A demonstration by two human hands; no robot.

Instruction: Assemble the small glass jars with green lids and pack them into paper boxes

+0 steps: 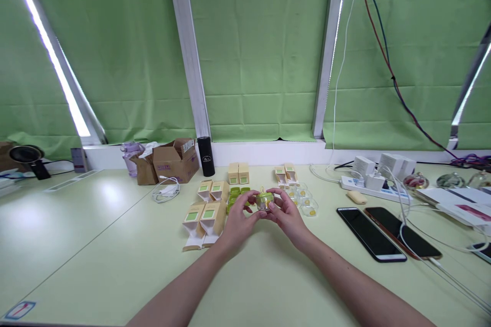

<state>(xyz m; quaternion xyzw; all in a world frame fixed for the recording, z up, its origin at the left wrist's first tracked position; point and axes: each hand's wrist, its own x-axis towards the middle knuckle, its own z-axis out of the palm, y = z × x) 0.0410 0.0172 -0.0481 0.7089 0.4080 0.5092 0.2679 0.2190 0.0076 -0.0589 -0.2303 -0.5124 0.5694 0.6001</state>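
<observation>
Between both hands, above the middle of the table, is a small clear jar with a green lid. My left hand grips its left side, and the fingers of my right hand close on its right side. Behind my left hand sit several green lids, partly hidden by the fingers. Beyond my right hand are several clear cups with yellow bits in them. Open cream cardboard boxes with green labels lie left of my left hand.
Farther back stand closed cream boxes, smaller open boxes, a black tumbler and a brown carton. To the right lie a phone, another phone and a power strip with loose white cables.
</observation>
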